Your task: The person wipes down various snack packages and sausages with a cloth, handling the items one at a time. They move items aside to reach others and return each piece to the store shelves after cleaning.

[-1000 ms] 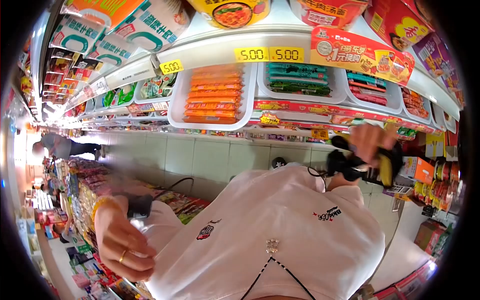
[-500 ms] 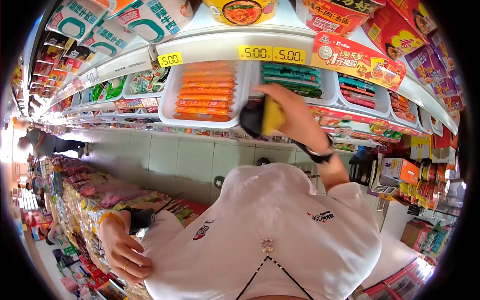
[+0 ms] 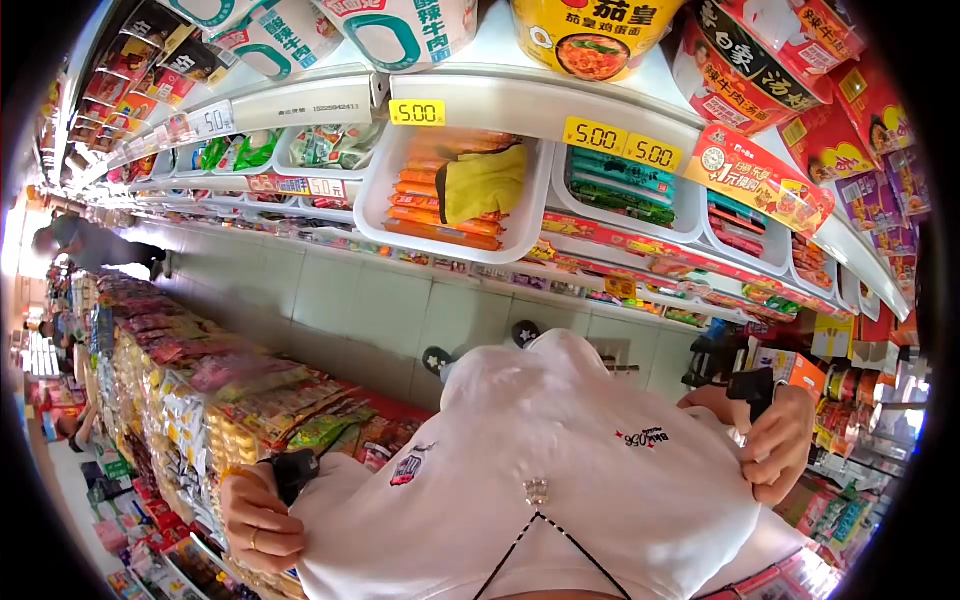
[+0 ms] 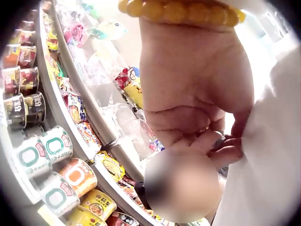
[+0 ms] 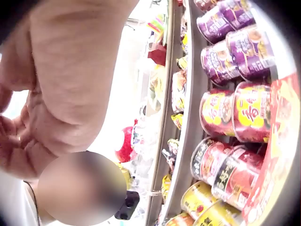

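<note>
In the head view, a yellow cloth-like piece [image 3: 487,185] with a dark edge is lying at 12 o'clock, resting on orange packets [image 3: 412,202] in a white tray [image 3: 536,200] and covering part of them toward the tray's 3 o'clock side. Teal packets [image 3: 620,185] are filling a neighbouring tray at 2 o'clock, while a yellow noodle cup [image 3: 592,50] is standing on the shelf above, at 1 o'clock.

The left hand [image 3: 262,520] (wearing a gold ring) is lying at 7 to 8 o'clock, its fingers bending in against the edge of a white shirt [image 3: 530,430]. The right hand [image 3: 778,442] is lying at 4 o'clock, its fingers likewise bending in at the shirt's opposite edge. Whether either is pinching the fabric cannot be told. Both are staying well apart from the yellow cloth-like piece.

A distant person [image 3: 100,248] is standing at 9 o'clock. In the left wrist view, a bracelet of yellow beads [image 4: 181,12] is showing at 12 o'clock; in the right wrist view, purple cups [image 5: 235,54] are standing at 2 o'clock.
</note>
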`<move>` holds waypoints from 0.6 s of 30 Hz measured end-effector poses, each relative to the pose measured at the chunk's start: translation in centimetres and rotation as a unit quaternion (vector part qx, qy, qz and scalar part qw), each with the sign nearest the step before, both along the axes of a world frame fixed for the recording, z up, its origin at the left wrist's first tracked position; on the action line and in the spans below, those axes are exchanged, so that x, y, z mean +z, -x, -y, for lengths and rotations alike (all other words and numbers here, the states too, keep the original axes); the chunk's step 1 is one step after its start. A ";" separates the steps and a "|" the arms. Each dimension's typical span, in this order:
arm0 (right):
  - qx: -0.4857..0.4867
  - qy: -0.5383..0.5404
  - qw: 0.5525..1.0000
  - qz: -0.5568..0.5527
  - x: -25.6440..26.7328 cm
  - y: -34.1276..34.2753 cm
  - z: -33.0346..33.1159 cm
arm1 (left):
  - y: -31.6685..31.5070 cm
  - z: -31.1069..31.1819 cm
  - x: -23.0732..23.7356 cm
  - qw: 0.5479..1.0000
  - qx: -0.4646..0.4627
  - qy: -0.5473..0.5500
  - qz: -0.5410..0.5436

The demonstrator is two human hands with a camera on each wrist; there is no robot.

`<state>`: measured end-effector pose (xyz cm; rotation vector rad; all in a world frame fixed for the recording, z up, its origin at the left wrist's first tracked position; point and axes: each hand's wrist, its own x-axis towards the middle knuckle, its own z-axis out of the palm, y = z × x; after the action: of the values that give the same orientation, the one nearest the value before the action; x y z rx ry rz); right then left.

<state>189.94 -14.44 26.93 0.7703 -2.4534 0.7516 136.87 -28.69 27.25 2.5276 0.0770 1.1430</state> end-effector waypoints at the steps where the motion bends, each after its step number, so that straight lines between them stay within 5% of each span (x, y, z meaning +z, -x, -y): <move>1: -0.005 -0.002 1.000 -0.013 -0.2 -0.3 0.5 | -0.2 0.2 0.3 0.999 0.048 -0.020 0.010; 4: -0.064 0.046 0.996 -0.037 1.3 0.2 1.2 | 0.9 1.5 1.7 0.976 0.206 -0.062 -0.040; 6: -0.339 0.044 0.940 -0.006 0.8 -4.8 2.5 | 0.9 2.1 1.4 0.927 0.359 -0.104 -0.042; 8: -0.408 0.007 0.913 -0.015 0.3 -6.2 1.8 | 1.2 -0.3 1.6 0.939 0.324 -0.107 -0.040; 9: -0.345 -0.033 0.937 -0.043 0.0 -5.7 -0.5 | 1.3 -0.5 1.5 0.952 0.291 -0.069 -0.063; 11: -0.246 0.059 0.964 0.075 -0.5 -1.9 -1.9 | 2.6 -0.8 0.7 0.973 0.193 0.015 -0.124; 13: -0.024 0.200 0.955 0.220 -2.5 1.6 -3.6 | 3.6 -2.5 -1.8 0.979 -0.055 0.160 -0.111; 14: 0.053 0.237 0.950 0.198 -4.3 2.9 -4.0 | 3.4 -3.3 -3.6 0.966 -0.146 0.206 -0.062; 15: 0.131 0.273 0.937 0.175 -6.6 4.1 -4.2 | 3.0 -4.3 -5.7 0.940 -0.234 0.249 -0.011; 16: 0.132 0.343 0.920 0.136 -9.1 5.3 -4.1 | 3.1 -6.6 -8.6 0.860 -0.391 0.306 -0.119; 17: 0.132 0.412 0.896 0.097 -11.8 6.0 -3.8 | 3.3 -6.2 -11.1 0.841 -0.307 0.428 -0.120; 18: -0.045 0.533 0.828 0.169 -14.2 5.9 -2.5 | 3.7 -5.6 -13.9 0.798 -0.222 0.551 -0.095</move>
<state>184.04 -11.96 12.76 0.0658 -1.7979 2.0631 133.16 -23.04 13.38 1.4529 0.1399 0.4033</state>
